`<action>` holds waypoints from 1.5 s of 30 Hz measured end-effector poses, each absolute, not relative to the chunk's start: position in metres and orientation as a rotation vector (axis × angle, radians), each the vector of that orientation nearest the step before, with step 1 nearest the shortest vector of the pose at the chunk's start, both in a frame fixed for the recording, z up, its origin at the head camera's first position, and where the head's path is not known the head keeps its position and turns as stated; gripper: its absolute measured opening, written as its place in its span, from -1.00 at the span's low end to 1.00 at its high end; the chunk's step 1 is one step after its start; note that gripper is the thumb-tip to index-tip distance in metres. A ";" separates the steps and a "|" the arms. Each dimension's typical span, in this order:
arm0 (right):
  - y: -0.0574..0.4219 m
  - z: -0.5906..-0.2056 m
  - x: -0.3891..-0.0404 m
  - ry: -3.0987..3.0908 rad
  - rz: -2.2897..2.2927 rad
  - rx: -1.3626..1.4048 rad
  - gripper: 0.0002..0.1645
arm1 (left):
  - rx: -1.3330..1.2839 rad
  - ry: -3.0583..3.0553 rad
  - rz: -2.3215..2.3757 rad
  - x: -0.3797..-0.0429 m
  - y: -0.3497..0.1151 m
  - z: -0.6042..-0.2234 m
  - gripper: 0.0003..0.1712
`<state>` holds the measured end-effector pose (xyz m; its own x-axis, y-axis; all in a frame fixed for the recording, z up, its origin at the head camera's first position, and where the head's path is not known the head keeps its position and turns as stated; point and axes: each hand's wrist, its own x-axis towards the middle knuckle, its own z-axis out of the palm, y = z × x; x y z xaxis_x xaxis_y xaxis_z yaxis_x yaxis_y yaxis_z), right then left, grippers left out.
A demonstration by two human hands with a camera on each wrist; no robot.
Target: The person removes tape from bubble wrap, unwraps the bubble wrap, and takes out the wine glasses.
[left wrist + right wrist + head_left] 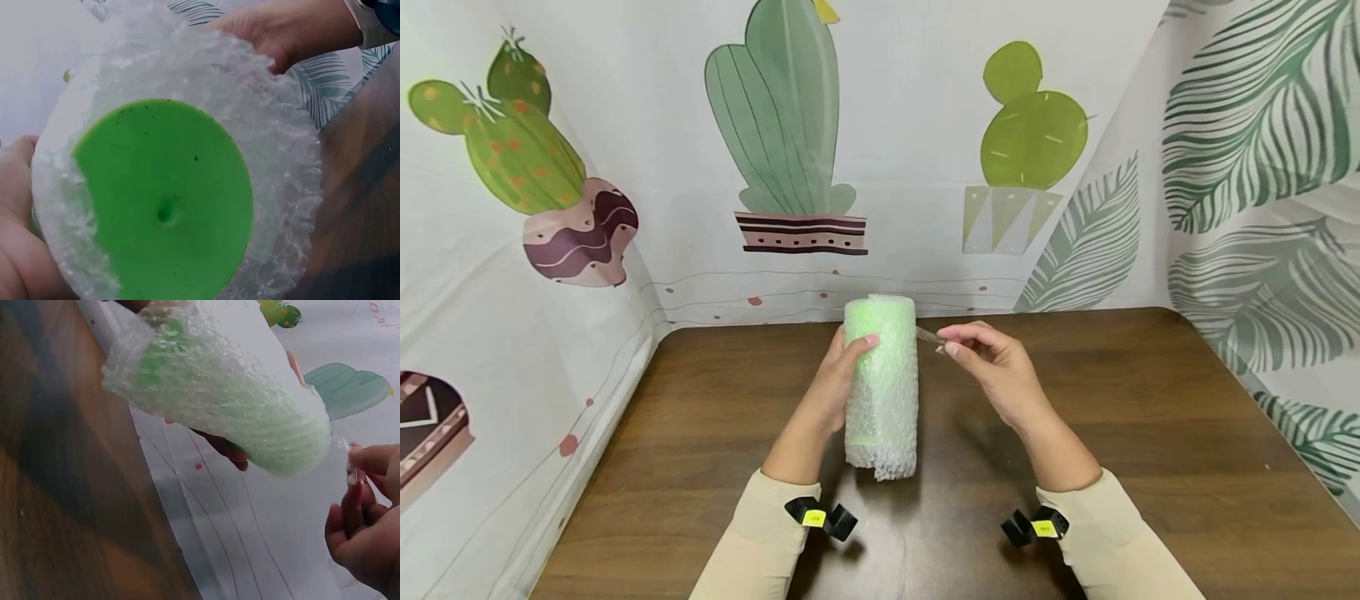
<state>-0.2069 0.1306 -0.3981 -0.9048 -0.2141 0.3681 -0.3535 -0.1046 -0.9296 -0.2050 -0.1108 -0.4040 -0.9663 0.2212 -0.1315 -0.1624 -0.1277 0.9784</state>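
A green cylinder wrapped in bubble wrap [882, 392] is held upright over the table, in the middle of the head view. My left hand [837, 375] grips its left side, with the thumb across the front and the fingers round the back. The left wrist view shows the cylinder's green round end [169, 194], which has a small dimple and dark specks, ringed by crumpled bubble wrap. Just right of the upper part of the wrap, my right hand [996, 371] pinches a short, clear, tape-like strip [929, 335] between thumb and forefinger. The strip reaches toward the wrap's edge.
The brown wooden table [1150, 417] spreads out to both sides beneath the hands. A white cloth printed with cacti and leaves [917, 150] hangs behind and along the sides. Small black cameras [841, 522] sit on both sleeved wrists.
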 end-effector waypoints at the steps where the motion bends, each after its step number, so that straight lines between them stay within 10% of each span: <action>1: 0.132 -0.398 -0.207 -2.050 2.145 0.650 -0.69 | 0.046 1.884 2.182 -0.205 -0.111 -0.404 -0.25; 45: 0.217 -0.413 -0.159 -2.355 1.639 0.529 -0.71 | -0.290 2.010 1.920 -0.178 -0.120 -0.453 0.25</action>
